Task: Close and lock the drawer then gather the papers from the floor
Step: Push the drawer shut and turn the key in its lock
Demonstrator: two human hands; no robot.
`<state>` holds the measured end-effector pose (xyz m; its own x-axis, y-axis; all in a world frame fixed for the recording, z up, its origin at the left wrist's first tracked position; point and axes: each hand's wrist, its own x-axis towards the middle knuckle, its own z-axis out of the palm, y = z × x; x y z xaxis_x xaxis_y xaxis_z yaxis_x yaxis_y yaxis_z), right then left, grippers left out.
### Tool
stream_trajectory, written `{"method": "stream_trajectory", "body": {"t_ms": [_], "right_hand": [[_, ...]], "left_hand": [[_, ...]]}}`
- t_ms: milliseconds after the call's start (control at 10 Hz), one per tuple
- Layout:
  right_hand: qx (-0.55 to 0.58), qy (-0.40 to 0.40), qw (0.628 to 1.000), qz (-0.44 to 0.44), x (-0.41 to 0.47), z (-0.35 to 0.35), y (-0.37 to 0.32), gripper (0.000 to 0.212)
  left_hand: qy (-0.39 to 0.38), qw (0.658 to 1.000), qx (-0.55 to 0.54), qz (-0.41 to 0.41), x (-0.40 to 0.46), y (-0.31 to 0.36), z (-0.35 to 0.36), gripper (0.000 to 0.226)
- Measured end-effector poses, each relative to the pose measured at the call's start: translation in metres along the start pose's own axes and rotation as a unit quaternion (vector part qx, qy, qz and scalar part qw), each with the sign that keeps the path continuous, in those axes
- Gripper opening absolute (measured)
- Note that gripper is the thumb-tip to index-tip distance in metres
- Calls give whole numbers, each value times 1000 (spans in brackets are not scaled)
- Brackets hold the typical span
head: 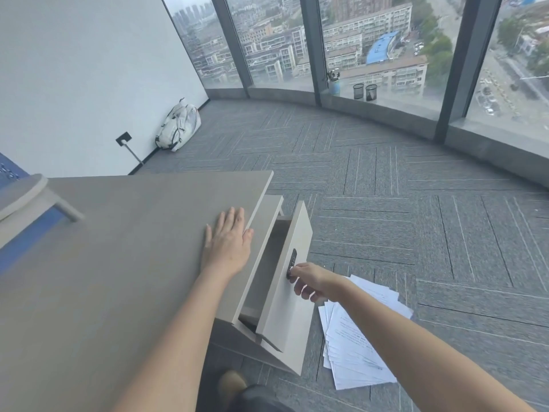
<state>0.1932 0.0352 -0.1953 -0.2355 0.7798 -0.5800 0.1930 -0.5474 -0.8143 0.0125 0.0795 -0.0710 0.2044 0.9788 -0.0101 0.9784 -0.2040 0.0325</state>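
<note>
The grey carpet floor (386,179) with a line pattern fills most of the view, below tall glass windows (386,40). On the left stands a wide grey-brown desk top (118,248). Under its right edge a pale beige drawer (285,281) is pulled out and open, and its inside looks empty. A fanned pile of white printed papers (353,346) lies on the carpet just beside the drawer front. A white backpack (178,126) leans on the far wall. The left hand (228,242) lies flat on the desk top near its edge, with fingers straight and slightly spread. The right hand (312,282) pinches with thumb and forefinger at the small black lock (292,261) on the drawer front; the other fingers are curled.
</note>
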Motion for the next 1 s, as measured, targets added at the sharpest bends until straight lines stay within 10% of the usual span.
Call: {"method": "stream_trajectory", "body": {"t_ms": [1000], "right_hand": [[8, -5, 1000, 2, 46, 49, -27, 28]], "left_hand": [[9, 1000, 8, 3, 2, 0, 4, 60]]}}
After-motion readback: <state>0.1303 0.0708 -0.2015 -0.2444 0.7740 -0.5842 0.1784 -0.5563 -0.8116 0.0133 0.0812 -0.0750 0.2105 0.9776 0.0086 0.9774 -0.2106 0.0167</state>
